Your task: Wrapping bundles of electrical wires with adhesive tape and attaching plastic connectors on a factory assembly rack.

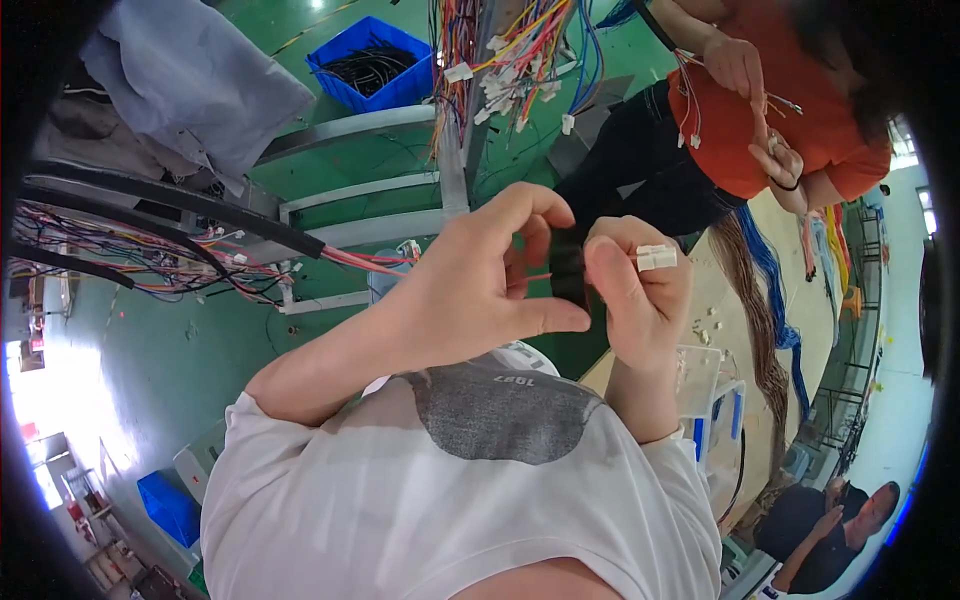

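My left hand (470, 290) is curled into a ring, thumb tip meeting the forefinger around the near edge of a small black piece (568, 268) that looks like a short sleeve or a strip of tape; I cannot tell which. My right hand (640, 300) faces it, thumb pressed flat against the far side of the same black piece, so it sits pinched between the two thumbs, held up in the air in front of my chest. Both sets of fingers are closed down to a tight pinch. Behind my right forefinger, tucked against its knuckle, is a small white plastic connector (656, 257), and a thin red wire (538, 277) shows in the gap between my left fingers, running toward the black piece.

I judge all of this to be very light. The black piece seems soft and thin, likely to fold or twist if squeezed off-centre, so the flat faces between thumb and forefinger pads are the place to hold it. The connector looks stiff and a little slippery, and is best held by its broad sides. The wire is limp and will not bear a tug.

Beyond my fingertips hang bundles of coloured wires (510, 60) with white plugs, and further off stands a blue bin (372, 62) of black cable. To the right of my right hand a co-worker in an orange top (800, 110) handles wires over a desk (730, 330).
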A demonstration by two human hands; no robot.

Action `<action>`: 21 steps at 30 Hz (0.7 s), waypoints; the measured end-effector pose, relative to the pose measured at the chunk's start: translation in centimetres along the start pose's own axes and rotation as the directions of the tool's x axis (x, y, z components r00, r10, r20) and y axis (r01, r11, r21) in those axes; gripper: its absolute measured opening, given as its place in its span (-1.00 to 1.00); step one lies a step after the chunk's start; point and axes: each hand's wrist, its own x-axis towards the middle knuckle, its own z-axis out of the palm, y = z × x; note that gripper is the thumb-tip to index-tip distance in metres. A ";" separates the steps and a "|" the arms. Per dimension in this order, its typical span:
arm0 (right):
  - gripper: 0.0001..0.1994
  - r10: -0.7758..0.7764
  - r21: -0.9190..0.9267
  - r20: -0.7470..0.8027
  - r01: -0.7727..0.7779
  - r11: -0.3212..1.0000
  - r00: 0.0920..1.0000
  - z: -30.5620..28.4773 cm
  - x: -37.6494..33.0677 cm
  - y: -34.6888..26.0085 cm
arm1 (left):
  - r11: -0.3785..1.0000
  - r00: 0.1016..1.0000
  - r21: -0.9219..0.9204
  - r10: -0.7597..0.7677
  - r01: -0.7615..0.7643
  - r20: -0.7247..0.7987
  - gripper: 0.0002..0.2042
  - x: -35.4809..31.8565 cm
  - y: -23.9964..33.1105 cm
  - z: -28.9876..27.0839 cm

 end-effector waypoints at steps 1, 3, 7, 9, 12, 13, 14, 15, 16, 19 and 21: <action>-0.81 -0.033 -0.022 0.032 0.034 0.999 0.999 0.0 0.1 0.1 | 1.000 1.000 0.021 -0.014 0.014 0.009 -0.67 0.2 -0.9 0.0; -0.81 -0.069 -0.038 0.067 0.072 0.997 0.995 0.1 0.1 0.4 | 0.999 1.000 0.045 -0.028 0.028 0.014 -0.58 0.5 -1.2 -0.2; -0.81 -0.141 0.131 -0.056 0.147 0.980 0.988 0.7 0.1 1.1 | 0.738 0.900 -0.518 -0.318 0.432 0.298 -0.63 1.1 0.7 -0.7; -0.82 -0.237 0.062 -0.002 0.236 0.970 0.972 0.7 0.2 1.4 | 0.564 0.876 -0.672 -0.345 0.480 0.337 -0.66 1.0 1.0 -0.8; -0.86 -0.192 0.059 -0.095 0.198 0.978 0.977 0.8 -0.8 0.6 | 0.586 0.926 -0.717 -0.240 0.377 0.292 -0.70 0.8 0.8 -0.8; -0.86 -0.122 0.148 -0.152 0.145 0.978 0.981 0.8 -1.0 0.6 | 0.596 0.954 -0.746 -0.206 0.297 0.215 -0.68 0.3 1.4 -0.6; -0.86 -0.141 0.185 -0.214 0.182 0.966 0.967 1.2 -1.0 0.7 | 0.603 0.975 -0.768 -0.170 0.215 0.140 -0.66 0.0 1.7 -0.5; -0.86 -0.142 0.185 -0.217 0.184 0.965 0.966 1.0 -1.0 0.6 | 0.605 0.975 -0.766 -0.170 0.218 0.143 -0.66 -0.1 1.6 -0.2; -0.86 -0.093 0.220 -0.206 0.138 0.966 0.974 0.8 -0.9 0.3 | 0.823 1.000 -0.567 -0.018 0.023 0.015 -0.53 -0.1 1.2 0.0; -0.86 -0.013 0.225 -0.250 0.071 0.972 0.968 0.9 -0.5 -0.8 | 0.938 0.948 -0.160 0.287 -0.307 -0.137 -0.34 -0.3 0.3 0.1; -0.85 0.139 0.372 -0.164 -0.069 0.926 0.977 0.2 -0.2 -0.8 | 0.865 0.861 -0.133 0.498 -0.484 0.106 -0.35 -0.1 -0.3 -1.0</action>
